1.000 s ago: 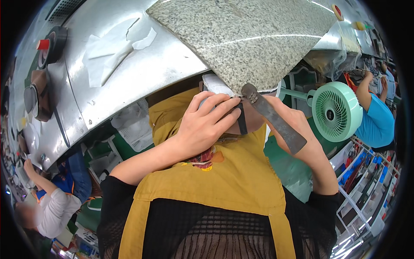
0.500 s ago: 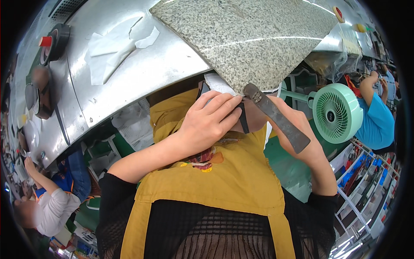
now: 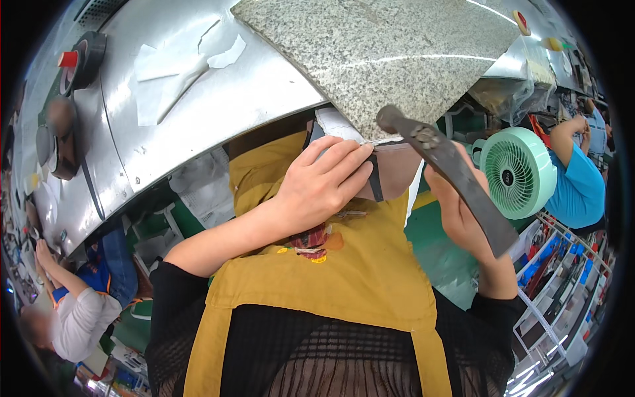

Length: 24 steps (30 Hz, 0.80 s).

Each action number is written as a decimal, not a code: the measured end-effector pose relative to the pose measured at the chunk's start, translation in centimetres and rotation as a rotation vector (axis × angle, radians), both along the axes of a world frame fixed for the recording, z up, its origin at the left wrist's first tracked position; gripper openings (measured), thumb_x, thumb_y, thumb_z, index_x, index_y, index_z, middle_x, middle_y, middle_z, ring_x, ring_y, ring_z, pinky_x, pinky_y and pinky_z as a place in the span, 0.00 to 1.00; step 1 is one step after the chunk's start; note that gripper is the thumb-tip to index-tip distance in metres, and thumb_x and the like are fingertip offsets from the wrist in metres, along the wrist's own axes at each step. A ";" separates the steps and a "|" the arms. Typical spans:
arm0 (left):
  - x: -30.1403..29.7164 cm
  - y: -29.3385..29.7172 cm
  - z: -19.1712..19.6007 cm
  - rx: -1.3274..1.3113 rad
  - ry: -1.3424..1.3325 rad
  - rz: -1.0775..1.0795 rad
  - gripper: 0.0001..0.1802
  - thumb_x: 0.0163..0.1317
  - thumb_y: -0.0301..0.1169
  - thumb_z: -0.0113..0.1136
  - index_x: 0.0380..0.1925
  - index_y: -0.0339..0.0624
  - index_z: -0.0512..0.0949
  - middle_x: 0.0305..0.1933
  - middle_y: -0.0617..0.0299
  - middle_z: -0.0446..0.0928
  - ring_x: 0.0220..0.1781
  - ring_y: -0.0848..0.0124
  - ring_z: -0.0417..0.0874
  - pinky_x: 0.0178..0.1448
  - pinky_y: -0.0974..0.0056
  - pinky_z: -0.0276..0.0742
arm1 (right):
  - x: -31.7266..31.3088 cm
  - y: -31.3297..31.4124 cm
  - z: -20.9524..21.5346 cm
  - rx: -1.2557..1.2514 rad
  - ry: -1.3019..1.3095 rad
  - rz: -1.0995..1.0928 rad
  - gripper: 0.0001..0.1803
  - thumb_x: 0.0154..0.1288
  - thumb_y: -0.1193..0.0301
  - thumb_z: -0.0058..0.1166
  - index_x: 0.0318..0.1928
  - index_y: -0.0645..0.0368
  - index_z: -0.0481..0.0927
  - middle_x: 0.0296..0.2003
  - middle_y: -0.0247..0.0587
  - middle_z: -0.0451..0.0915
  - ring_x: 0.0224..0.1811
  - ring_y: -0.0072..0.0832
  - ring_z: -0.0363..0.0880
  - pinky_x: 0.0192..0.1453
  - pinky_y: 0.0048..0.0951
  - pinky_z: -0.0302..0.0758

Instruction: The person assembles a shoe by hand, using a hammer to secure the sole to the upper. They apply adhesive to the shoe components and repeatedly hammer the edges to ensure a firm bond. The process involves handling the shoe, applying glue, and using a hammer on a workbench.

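Observation:
My right hand (image 3: 463, 208) is closed around a hammer; its long, dark, worn metal head (image 3: 456, 165) hides most of the grip. The rounded end of the head hangs over the near corner of a speckled granite slab (image 3: 383, 59). My left hand (image 3: 327, 175) lies at that same corner with its fingers bent and close together, holding a brown sheet piece (image 3: 397, 169) with a dark strip, perhaps leather, against the slab's edge. White material (image 3: 337, 124) shows beside my left fingertips. Part of the piece is hidden under my left hand.
A metal table (image 3: 218, 112) carries torn white paper (image 3: 172, 73) and a black tape roll (image 3: 86, 59). To the right stands a green fan (image 3: 517, 173), near a wire rack (image 3: 562, 284). One person (image 3: 86, 317) sits at far left, another in blue (image 3: 575, 178) at right.
The hammer has lifted away from the corner and swung toward the right, along with my right hand. More of the brown piece shows. My left hand stays almost in place.

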<state>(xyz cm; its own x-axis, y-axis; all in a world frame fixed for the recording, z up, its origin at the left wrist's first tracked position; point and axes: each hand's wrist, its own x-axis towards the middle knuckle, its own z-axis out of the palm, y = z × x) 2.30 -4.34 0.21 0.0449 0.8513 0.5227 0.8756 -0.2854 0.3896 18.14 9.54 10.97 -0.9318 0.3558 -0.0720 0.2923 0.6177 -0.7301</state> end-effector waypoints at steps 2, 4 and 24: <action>0.2 -0.2 -0.3 0.012 -0.014 0.002 0.16 0.43 0.28 0.57 0.36 0.40 0.80 0.47 0.58 0.76 0.51 0.63 0.77 0.55 0.56 0.74 | 0.2 -0.3 -0.9 0.001 -0.087 0.004 0.22 0.59 0.78 0.51 0.55 0.61 0.68 0.42 0.50 0.77 0.36 0.49 0.79 0.39 0.37 0.76; 0.1 0.1 -0.5 0.036 -0.020 -0.009 0.16 0.43 0.28 0.57 0.36 0.40 0.80 0.45 0.59 0.76 0.50 0.63 0.77 0.55 0.56 0.74 | 0.3 -0.6 -1.4 -0.019 -0.186 0.032 0.20 0.59 0.74 0.53 0.53 0.61 0.67 0.37 0.50 0.78 0.37 0.51 0.78 0.38 0.40 0.75; 0.5 -0.8 0.1 0.066 0.053 0.034 0.15 0.48 0.30 0.55 0.38 0.43 0.79 0.40 0.62 0.73 0.47 0.65 0.76 0.53 0.58 0.72 | 1.2 -1.2 -1.9 -0.085 0.068 -0.057 0.11 0.68 0.77 0.43 0.48 0.68 0.70 0.32 0.47 0.74 0.30 0.32 0.72 0.37 0.30 0.72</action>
<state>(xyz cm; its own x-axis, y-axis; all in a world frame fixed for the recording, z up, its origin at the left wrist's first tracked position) 2.80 -5.10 0.28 0.0453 0.8167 0.5753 0.9042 -0.2784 0.3240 19.38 8.30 9.12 -0.9141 0.4034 -0.0414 0.2729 0.5365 -0.7985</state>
